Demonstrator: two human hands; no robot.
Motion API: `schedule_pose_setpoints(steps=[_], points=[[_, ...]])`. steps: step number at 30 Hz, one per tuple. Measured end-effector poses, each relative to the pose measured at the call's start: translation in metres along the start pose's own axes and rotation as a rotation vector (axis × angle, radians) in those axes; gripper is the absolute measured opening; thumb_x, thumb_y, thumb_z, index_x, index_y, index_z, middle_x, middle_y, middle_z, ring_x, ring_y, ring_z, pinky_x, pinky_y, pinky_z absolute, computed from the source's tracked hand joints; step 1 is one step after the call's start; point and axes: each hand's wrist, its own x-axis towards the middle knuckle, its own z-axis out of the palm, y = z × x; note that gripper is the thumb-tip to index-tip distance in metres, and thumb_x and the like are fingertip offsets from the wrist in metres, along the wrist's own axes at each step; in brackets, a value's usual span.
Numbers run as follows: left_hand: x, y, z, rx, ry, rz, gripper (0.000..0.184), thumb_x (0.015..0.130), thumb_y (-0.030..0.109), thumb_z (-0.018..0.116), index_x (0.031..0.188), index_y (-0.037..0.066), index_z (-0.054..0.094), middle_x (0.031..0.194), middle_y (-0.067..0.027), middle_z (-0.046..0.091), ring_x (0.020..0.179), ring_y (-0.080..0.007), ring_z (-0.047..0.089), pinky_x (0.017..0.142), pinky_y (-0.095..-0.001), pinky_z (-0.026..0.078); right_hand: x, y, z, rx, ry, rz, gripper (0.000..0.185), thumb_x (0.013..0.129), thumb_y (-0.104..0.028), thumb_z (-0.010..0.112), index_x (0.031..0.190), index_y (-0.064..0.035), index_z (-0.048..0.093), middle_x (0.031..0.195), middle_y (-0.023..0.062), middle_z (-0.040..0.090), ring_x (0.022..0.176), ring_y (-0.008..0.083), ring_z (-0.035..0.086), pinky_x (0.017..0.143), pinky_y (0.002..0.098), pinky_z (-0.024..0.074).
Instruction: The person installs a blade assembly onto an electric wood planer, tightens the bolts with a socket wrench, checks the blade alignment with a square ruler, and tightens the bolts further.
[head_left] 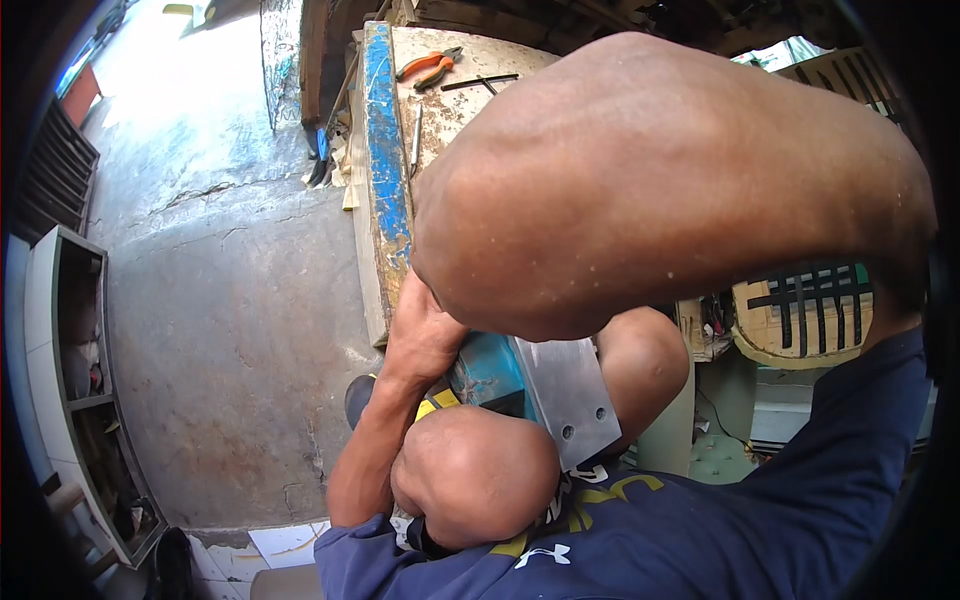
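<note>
Between the knees point(480, 475), by the workbench's point(515, 48) near end, had the left hand point(432, 325) against a teal tool point(488, 368) with a flat metal plate point(565, 388); could not tell its grip, nor see the right hand past the right arm point(640, 180). Had floor point(220, 350) left of the blue-painted edge point(382, 110), pliers point(432, 67) far.

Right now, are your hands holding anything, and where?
It can't be told. The left hand is by the teal tool, but its fingers are hidden, and so is the right hand.

Glare whitens the upper-left floor point(200, 90); fisheye distortion bends the dark edges.
</note>
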Motion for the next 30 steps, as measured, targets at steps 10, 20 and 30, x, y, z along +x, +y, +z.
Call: schedule_pose_setpoints(steps=[10, 20, 30], points=[[0.005, -0.015, -0.01, 0.036, 0.032, -0.065, 0.062, 0.087, 0.011, 0.079, 0.14, -0.002, 0.05, 0.131, -0.0132, 0.063, 0.117, -0.0214, 0.061, 0.1, -0.0348, 0.049, -0.002, 0.009, 0.012, 0.002, 0.038, 0.065, 0.017, 0.081, -0.011, 0.066, 0.092, -0.0002, 0.074, 0.072, 0.0227, 0.067, 0.072, 0.0398, 0.07, 0.068, 0.0466, 0.0564], [0.006, -0.036, -0.041, 0.219, -0.158, 0.21, 0.048, 0.087, 0.006, 0.077, 0.131, -0.001, 0.061, 0.12, -0.0125, 0.066, 0.107, -0.023, 0.064, 0.095, -0.037, 0.053, 0.001, 0.008, 0.004, -0.114, -0.001, 0.098, 0.018, 0.082, -0.012, 0.067, 0.094, -0.0007, 0.075, 0.073, 0.0229, 0.068, 0.074, 0.0397, 0.07, 0.07, 0.0465, 0.0564], [0.006, 0.0, -0.003, -0.04, -0.057, -0.059, 0.056, 0.088, 0.002, 0.069, 0.136, 0.003, 0.04, 0.122, -0.01, 0.053, 0.115, -0.0174, 0.055, 0.102, -0.0328, 0.046, 0.003, 0.051, 0.037, 0.006, 0.152, 0.219, 0.02, 0.083, -0.013, 0.067, 0.097, -0.0012, 0.075, 0.075, 0.0232, 0.068, 0.076, 0.0396, 0.07, 0.072, 0.0464, 0.0563]])
